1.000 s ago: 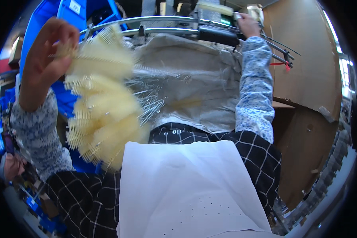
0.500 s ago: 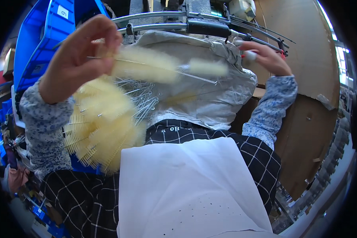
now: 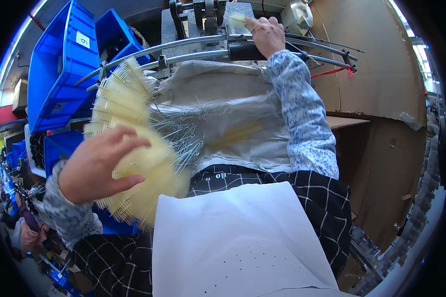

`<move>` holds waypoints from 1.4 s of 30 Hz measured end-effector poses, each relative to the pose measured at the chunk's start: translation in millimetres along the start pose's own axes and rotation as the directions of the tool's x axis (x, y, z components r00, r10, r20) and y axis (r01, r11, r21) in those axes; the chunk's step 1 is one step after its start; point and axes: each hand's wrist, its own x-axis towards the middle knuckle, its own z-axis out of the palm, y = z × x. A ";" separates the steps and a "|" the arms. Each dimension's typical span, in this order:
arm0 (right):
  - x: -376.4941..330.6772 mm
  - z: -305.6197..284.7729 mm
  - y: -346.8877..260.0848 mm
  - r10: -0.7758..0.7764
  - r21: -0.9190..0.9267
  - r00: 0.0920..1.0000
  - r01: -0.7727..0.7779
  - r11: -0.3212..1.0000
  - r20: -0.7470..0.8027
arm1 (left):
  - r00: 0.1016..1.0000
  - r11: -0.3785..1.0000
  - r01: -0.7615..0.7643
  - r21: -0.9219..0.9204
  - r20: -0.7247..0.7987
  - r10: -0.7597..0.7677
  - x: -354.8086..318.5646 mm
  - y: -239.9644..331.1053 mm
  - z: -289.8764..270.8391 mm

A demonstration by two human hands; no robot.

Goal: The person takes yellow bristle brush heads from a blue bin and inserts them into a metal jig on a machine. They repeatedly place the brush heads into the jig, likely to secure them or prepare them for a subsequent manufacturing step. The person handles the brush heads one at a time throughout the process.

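Note:
My left hand (image 3: 101, 163) hovers over a fanned pile of pale yellow bristle brushes (image 3: 129, 104), its thumb and fingers apart with nothing between them. The brushes' twisted wire stems, with small looped ends (image 3: 183, 143), point toward the middle of the grey cloth (image 3: 213, 81). My right hand (image 3: 268, 35) reaches past the metal rails, its fingers closed on a brush. Only that brush's pale bristle end (image 3: 237, 19) shows, against a grey metal block (image 3: 240, 10); the hand hides the rest. Another yellow brush (image 3: 238, 132), dulled and partly hidden, lies on the cloth.
Two curved metal rails (image 3: 193, 43) with a black sleeve (image 3: 245, 51) cross beyond the cloth. Blue bins (image 3: 59, 74) stand at the left. Tall cardboard (image 3: 376, 69) walls off the right side. A white sheet (image 3: 238, 232) covers my lap.
My left hand has come down toward the brush pile, and the brush it held is gone from it. My right hand has moved forward and left beyond the rails, now with a brush.

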 end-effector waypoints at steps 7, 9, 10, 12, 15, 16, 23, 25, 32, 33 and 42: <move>26.1 21.8 -3.8 0.027 -0.050 0.987 -0.019 0.999 0.159 | 0.997 0.991 0.043 0.127 -0.066 -0.035 -6.7 7.5 23.9; 26.4 22.4 -2.7 0.007 -0.032 0.988 -0.002 0.999 0.151 | 0.999 0.997 0.016 0.071 -0.048 -0.013 -3.7 4.6 24.1; 25.8 21.4 -2.1 -0.008 -0.019 0.990 0.010 1.000 0.140 | 0.999 0.999 -0.002 0.039 -0.044 0.004 -2.0 1.6 24.3; 24.5 20.7 -1.9 -0.007 -0.011 0.992 0.008 1.000 0.126 | 0.999 0.998 -0.010 -0.063 -0.044 0.007 -1.2 -2.4 23.5; 24.0 20.0 -0.3 0.017 -0.012 0.994 -0.016 1.000 0.111 | 0.997 0.972 -0.015 -0.236 -0.073 -0.002 -3.0 -4.2 16.2; 23.2 19.7 1.2 0.010 -0.003 0.994 -0.009 1.000 0.105 | 0.995 0.960 -0.039 -0.276 -0.097 0.013 -5.0 -3.7 10.7; 24.3 24.9 4.5 0.031 0.051 0.993 -0.037 0.998 0.117 | 0.989 0.936 -0.132 -0.325 -0.107 0.102 -3.8 -9.6 0.9; 26.0 27.8 5.4 0.021 0.054 0.993 -0.028 0.998 0.113 | 0.980 0.959 -0.177 -0.220 -0.128 0.152 -0.5 -6.4 9.2; 29.7 33.8 9.4 -0.045 0.018 0.997 0.044 0.999 0.061 | 0.920 0.898 -0.390 -0.204 -0.133 0.369 0.3 6.4 -5.1; 32.2 38.0 9.8 -0.053 0.016 0.995 0.052 0.999 0.082 | 0.900 0.873 -0.433 -0.223 -0.167 0.404 -0.8 7.6 -11.6; 34.5 45.4 20.8 -0.003 -0.053 0.997 0.007 0.999 0.082 | 0.780 0.770 -0.513 -0.379 -0.581 0.233 -31.8 -3.7 -14.5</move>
